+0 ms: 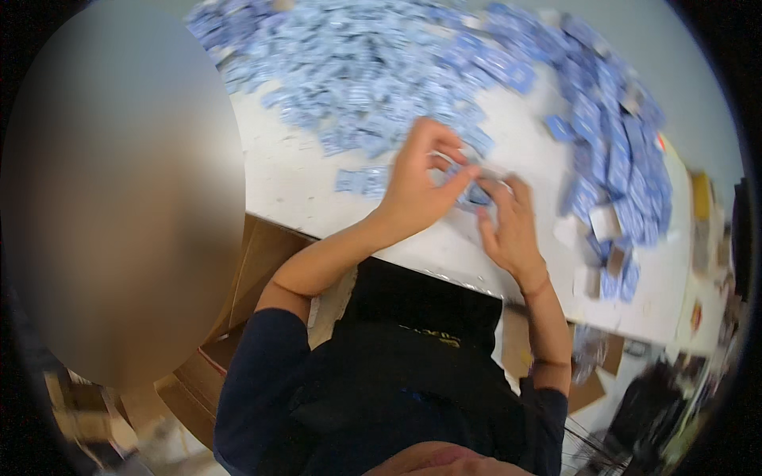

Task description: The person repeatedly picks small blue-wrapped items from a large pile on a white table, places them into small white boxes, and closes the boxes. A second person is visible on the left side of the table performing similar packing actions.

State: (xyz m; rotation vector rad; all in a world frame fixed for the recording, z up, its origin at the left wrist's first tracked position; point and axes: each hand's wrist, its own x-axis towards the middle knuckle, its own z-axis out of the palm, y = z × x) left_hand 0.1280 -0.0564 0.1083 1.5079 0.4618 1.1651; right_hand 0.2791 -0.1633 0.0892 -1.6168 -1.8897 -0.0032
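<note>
Over the front part of the white table (pixel 290 174), both my hands meet around a small see-through bag (pixel 475 194) with blue packets in it. My left hand (pixel 417 178) is on its left and upper side, fingers curled and thumb pressed toward it. Curved around the right side of the bag, my right hand (pixel 514 230) grips its edge with the fingertips. Motion blurs the fingers and the bag's outline. A few flat light-blue packets (pixel 363 182) lie just left of my left hand. Beyond them spreads a big heap of the same packets (pixel 357 71).
Blue-and-white small boxes (pixel 627 174) are piled along the table's right side, some with white open ends (pixel 606 222). More darker blue packs (pixel 230 28) lie at the far left. Brown cardboard boxes (pixel 258 258) stand below the table's front edge. A blurred oval covers the left.
</note>
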